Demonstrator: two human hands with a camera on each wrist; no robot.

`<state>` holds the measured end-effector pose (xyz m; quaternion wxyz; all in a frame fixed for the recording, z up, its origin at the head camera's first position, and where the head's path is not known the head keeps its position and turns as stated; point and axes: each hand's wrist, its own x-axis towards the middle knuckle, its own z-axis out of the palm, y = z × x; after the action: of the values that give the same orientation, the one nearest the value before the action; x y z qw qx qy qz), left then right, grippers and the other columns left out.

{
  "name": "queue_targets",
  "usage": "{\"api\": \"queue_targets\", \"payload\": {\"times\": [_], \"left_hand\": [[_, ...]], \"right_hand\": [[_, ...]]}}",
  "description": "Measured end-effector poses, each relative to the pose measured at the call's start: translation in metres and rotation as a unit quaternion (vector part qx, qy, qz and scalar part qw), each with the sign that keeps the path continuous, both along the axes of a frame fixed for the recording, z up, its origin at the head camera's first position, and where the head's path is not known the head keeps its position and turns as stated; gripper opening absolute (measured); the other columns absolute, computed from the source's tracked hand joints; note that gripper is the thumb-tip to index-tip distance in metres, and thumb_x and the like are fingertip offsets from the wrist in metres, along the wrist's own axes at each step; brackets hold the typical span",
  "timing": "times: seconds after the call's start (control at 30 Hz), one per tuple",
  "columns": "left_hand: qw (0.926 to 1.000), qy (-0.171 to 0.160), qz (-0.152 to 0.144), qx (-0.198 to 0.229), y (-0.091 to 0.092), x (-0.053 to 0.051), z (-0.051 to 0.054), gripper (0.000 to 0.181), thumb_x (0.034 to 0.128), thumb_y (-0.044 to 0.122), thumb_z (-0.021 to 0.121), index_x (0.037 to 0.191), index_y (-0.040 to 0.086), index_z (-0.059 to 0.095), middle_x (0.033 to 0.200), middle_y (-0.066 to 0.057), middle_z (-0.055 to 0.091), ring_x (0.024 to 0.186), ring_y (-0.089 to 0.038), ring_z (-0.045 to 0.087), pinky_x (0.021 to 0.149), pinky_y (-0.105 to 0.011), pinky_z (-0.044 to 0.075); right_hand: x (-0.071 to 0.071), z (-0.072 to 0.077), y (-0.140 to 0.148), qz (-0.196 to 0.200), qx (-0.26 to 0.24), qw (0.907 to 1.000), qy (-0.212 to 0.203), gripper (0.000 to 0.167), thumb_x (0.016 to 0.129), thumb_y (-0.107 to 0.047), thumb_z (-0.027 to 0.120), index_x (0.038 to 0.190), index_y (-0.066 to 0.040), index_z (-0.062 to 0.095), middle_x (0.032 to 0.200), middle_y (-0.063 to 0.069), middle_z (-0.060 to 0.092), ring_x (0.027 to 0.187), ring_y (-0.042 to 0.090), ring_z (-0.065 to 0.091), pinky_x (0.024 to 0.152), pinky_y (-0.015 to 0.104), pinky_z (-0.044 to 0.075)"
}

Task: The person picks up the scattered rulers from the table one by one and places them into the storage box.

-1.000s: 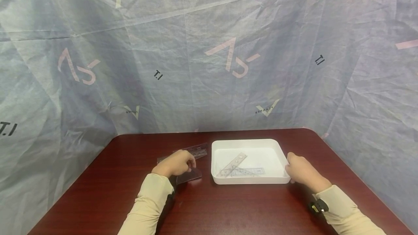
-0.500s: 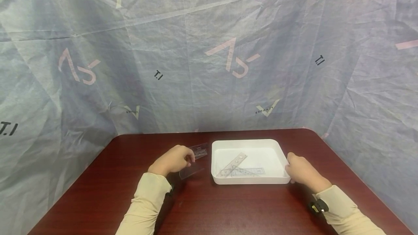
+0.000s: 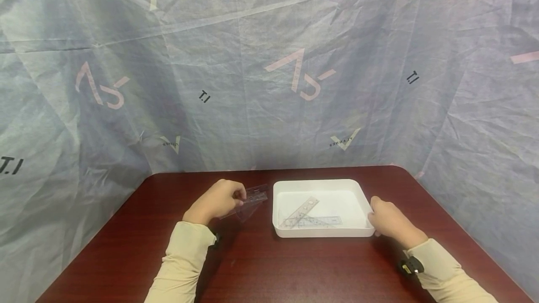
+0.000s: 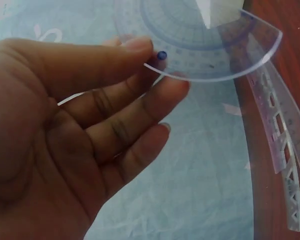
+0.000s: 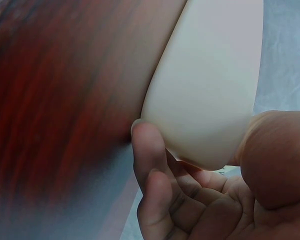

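My left hand (image 3: 215,200) pinches a clear protractor (image 4: 195,60) between thumb and fingers, raised above the table left of the white tray. In the head view the protractor is only a faint transparent shape under the fingers. Clear rulers (image 4: 282,130) with cut-out holes lie on the table beyond it; the head view shows these rulers (image 3: 258,194) partly behind the hand. My right hand (image 3: 389,221) grips the right side of the tray (image 3: 324,233), with the thumb and fingers around its wall (image 5: 205,90). Inside the tray, a clear ruler (image 3: 309,205) crosses another clear ruler (image 3: 330,221).
The dark red-brown table (image 3: 269,270) has rounded far corners. A grey printed cloth (image 3: 236,120) hangs close behind it and along both sides. The tray has low upright walls.
My left hand has moved up and slightly left with the protractor, lifting it away from the table's front. The right hand and tray have stayed put.
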<state>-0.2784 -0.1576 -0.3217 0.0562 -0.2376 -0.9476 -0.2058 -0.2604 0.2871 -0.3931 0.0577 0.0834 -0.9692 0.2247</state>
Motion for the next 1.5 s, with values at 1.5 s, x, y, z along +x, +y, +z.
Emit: {"api": "queue_targets", "payload": {"times": [1.5], "left_hand": [[0.982, 0.144, -0.091, 0.081, 0.029, 0.006, -0.002, 0.01, 0.0843, 0.002, 0.076, 0.083, 0.012, 0.073, 0.084, 0.004, 0.069, 0.074, -0.007, 0.064, 0.068, -0.023, 0.053]], "right_hand": [[-0.001, 0.0, 0.0, 0.002, 0.0, 1.0, -0.001, 0.011, 0.089, -0.002, 0.052, 0.096, 0.006, 0.049, 0.068, 0.008, 0.053, 0.049, 0.015, 0.056, 0.053, 0.033, 0.046]]}}
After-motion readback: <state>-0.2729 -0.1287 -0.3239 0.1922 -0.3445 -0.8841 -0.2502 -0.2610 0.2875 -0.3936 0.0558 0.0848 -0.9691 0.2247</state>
